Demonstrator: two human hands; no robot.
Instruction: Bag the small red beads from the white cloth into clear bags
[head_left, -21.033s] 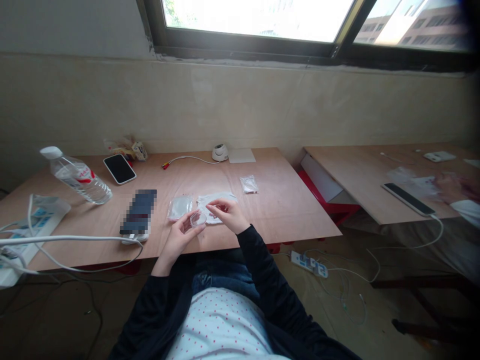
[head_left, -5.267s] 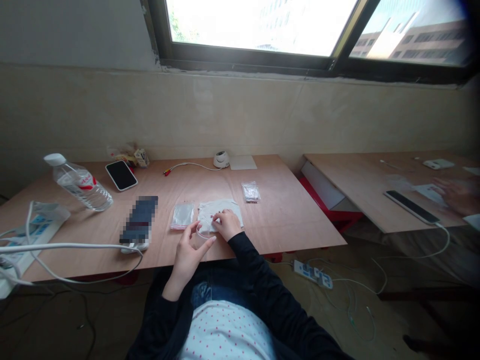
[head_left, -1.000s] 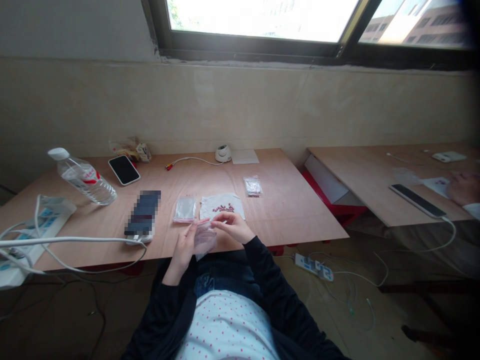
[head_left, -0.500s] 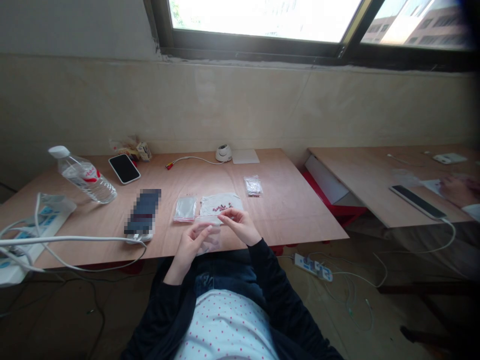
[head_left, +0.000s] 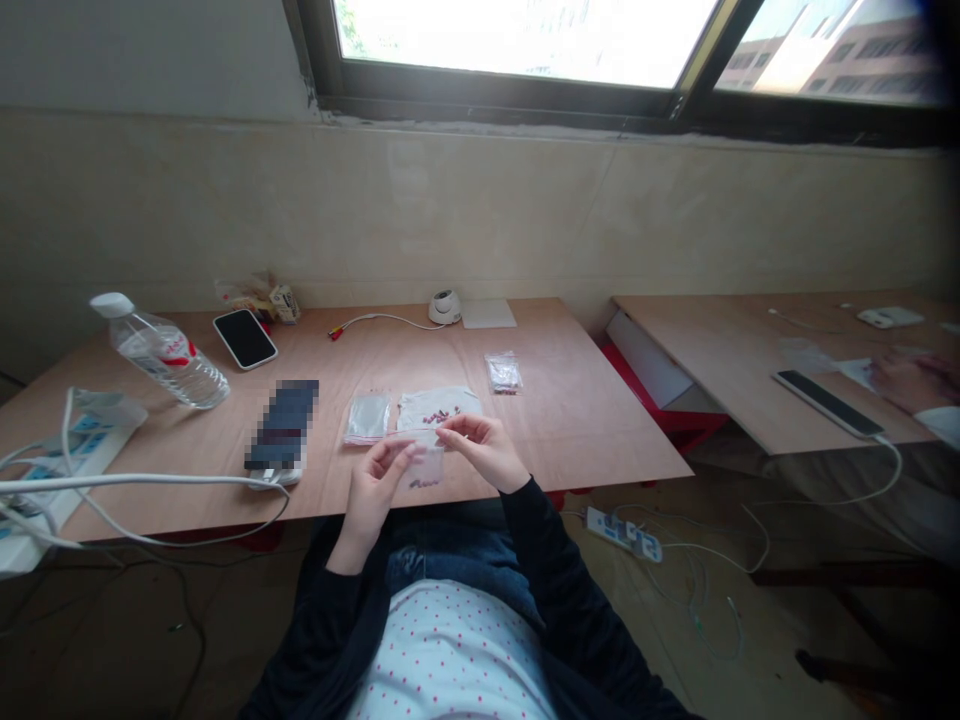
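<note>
- left hand (head_left: 373,495) and right hand (head_left: 480,450): fingers clenched, pinching the top of a little clear zip bag (head_left: 424,465), red bits in the bottom
- bag's held just over the wooden surface (head_left: 570,420)
- another clear bag (head_left: 367,418) and white cloth (head_left: 439,407) lie just beyond

Glossy clear plastic bag (head_left: 424,468) above a matt plywood tabletop (head_left: 600,400).
Nearby, a smooth plastic water bottle (head_left: 169,362) and a phone with a glossy black screen (head_left: 244,338).

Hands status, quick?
Left hand: closed, pinching the top edge of a small clear zip bag.
Right hand: closed, pinching the same edge.
</note>
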